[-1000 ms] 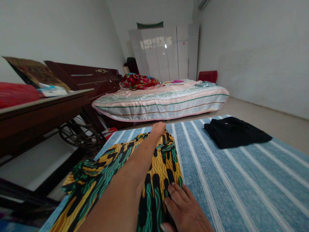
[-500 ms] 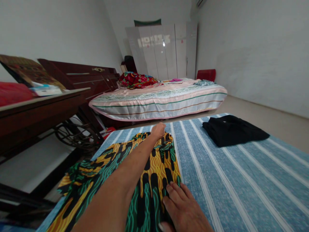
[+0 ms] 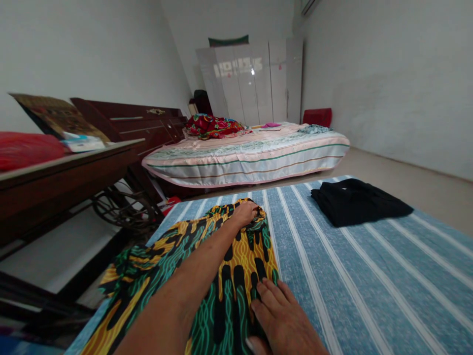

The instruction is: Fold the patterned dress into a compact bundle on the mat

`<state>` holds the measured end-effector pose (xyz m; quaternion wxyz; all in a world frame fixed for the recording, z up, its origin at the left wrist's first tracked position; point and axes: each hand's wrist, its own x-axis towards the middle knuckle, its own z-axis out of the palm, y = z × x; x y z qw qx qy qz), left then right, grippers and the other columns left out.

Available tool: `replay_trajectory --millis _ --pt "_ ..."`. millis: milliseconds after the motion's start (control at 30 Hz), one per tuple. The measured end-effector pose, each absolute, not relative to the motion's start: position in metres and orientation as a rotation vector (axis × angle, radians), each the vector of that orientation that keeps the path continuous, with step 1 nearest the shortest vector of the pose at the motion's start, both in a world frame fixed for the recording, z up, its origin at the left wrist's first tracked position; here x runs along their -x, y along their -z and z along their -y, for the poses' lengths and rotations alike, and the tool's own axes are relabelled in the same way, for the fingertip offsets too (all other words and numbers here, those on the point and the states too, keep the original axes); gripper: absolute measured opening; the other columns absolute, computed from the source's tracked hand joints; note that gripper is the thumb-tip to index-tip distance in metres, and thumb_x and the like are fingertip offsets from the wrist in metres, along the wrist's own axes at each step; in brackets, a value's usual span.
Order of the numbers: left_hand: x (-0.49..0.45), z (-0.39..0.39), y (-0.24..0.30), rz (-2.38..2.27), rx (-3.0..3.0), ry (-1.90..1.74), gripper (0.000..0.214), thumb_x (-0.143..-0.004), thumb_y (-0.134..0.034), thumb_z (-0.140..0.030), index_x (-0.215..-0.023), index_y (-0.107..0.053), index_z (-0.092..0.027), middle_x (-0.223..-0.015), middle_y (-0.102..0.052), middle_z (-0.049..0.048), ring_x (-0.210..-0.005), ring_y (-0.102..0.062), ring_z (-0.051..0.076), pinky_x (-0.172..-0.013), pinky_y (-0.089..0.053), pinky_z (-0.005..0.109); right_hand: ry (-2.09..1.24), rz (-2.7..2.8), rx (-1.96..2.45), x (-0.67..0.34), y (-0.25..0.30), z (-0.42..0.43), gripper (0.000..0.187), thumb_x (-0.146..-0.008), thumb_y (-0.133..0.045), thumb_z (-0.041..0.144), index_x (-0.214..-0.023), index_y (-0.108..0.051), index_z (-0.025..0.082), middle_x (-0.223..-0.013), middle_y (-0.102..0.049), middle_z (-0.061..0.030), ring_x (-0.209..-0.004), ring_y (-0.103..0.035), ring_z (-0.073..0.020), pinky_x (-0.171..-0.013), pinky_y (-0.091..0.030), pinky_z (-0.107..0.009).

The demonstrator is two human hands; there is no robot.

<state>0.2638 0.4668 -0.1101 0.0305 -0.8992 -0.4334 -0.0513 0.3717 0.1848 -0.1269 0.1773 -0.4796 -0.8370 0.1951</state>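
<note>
A yellow, black and green patterned garment [image 3: 236, 256] lies spread on a blue striped sheet [image 3: 306, 276], one sleeve bunched out at its left side. My left hand [image 3: 246, 213] reaches to its far end, low on the cloth by the collar, fingers curled over the fabric; their tips are partly hidden. The left forearm crosses over the garment's middle. Near its right edge, my right hand [image 3: 279, 313] rests flat with fingers stretched out and holds nothing. Farther right sits a folded black piece of clothing [image 3: 360, 202], apart from both hands.
Beyond the sheet's far edge stands a bed [image 3: 251, 160] with a red floral bundle [image 3: 214, 126] on it. At left is a wooden table [image 3: 92, 160] carrying a red plastic bag [image 3: 29, 148] and a tissue pack [image 3: 84, 143]. A white wardrobe [image 3: 244, 84] stands behind.
My left hand has come down from a raised fist onto the cloth at the collar, which lies farther forward around it. My right hand stays flat in place. The view has shifted slightly.
</note>
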Motion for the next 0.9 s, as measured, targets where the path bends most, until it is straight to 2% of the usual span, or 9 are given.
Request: replay_trajectory --millis 267,333,433,500,600,700,800,900 --pt "-0.251 -0.476 0.136 1.313 2.862 0.282 0.031 -0.085 -0.041 -0.021 -0.109 -0.060 -0.018 -0.118 -0.060 0.0063 -0.111 -0.052 0.017 -0.100 -0.035 0.032 -0.554 2.251 1.412 -0.368 0.130 -0.180 0.053 -0.081 -0.052 0.054 -0.117 -0.059 0.017 -0.136 -0.046 -0.0141 -0.129 -0.034 -0.0321 -0.107 -0.022 -0.050" --pt "-0.249 -0.477 0.138 1.318 2.882 0.312 0.031 -0.085 -0.043 -0.023 -0.110 -0.060 -0.018 -0.121 -0.059 0.0069 -0.113 -0.051 0.018 -0.101 -0.034 0.033 -0.567 2.236 1.443 -0.369 0.119 -0.182 0.048 -0.080 -0.054 0.051 -0.113 -0.061 0.018 -0.131 -0.050 -0.0137 -0.124 -0.041 -0.0311 -0.104 -0.028 -0.047" --pt "-0.249 -0.479 0.137 1.310 2.915 0.345 0.029 -0.083 -0.047 -0.025 -0.108 -0.062 -0.019 -0.120 -0.059 0.0057 -0.114 -0.050 0.017 -0.100 -0.034 0.032 -0.635 2.287 1.498 -0.373 0.092 -0.201 0.028 -0.082 -0.051 0.038 -0.098 -0.064 0.019 -0.105 -0.065 -0.0101 -0.098 -0.059 -0.0242 -0.084 -0.044 -0.035" --pt "-0.249 -0.481 0.135 1.301 2.931 0.365 0.028 -0.082 -0.049 -0.026 -0.106 -0.063 -0.020 -0.119 -0.060 0.0051 -0.113 -0.050 0.017 -0.100 -0.034 0.031 -0.541 2.273 1.624 -0.378 0.074 -0.227 0.024 -0.087 -0.042 0.030 -0.097 -0.062 0.020 -0.092 -0.067 -0.0078 -0.083 -0.063 -0.0204 -0.070 -0.045 -0.029" --pt "-0.250 -0.483 0.134 1.287 2.948 0.388 0.027 -0.081 -0.050 -0.026 -0.103 -0.064 -0.019 -0.116 -0.061 0.0058 -0.110 -0.052 0.018 -0.098 -0.036 0.031 -0.254 2.277 1.798 -0.386 0.062 -0.279 0.028 -0.088 -0.037 0.022 -0.107 -0.057 0.022 -0.088 -0.069 -0.0077 -0.080 -0.065 -0.0210 -0.067 -0.044 -0.028" --pt "-0.251 -0.486 0.135 1.269 2.971 0.397 0.025 -0.079 -0.051 -0.023 -0.097 -0.067 -0.018 -0.111 -0.063 0.0060 -0.107 -0.053 0.018 -0.096 -0.038 0.030 -0.184 2.240 1.885 -0.392 0.068 -0.327 0.037 -0.086 -0.039 0.017 -0.119 -0.053 0.026 -0.092 -0.069 -0.0086 -0.086 -0.064 -0.0222 -0.069 -0.044 -0.029" --pt "-0.252 -0.489 0.136 1.264 2.998 0.402 0.024 -0.077 -0.054 -0.023 -0.095 -0.068 -0.019 -0.107 -0.065 0.0048 -0.105 -0.054 0.017 -0.095 -0.040 0.028 -0.239 2.190 1.891 -0.398 0.082 -0.358 0.038 -0.081 -0.043 0.013 -0.115 -0.058 0.024 -0.097 -0.068 -0.0115 -0.091 -0.063 -0.0238 -0.073 -0.045 -0.030" --pt "-0.252 -0.492 0.138 1.286 3.015 0.408 0.025 -0.074 -0.057 -0.024 -0.096 -0.068 -0.019 -0.105 -0.065 0.0042 -0.103 -0.055 0.017 -0.093 -0.040 0.027 -0.337 2.141 1.854 -0.407 0.095 -0.376 0.031 -0.075 -0.049 0.011 -0.098 -0.067 0.023 -0.094 -0.069 -0.0112 -0.092 -0.063 -0.0259 -0.074 -0.045 -0.032"
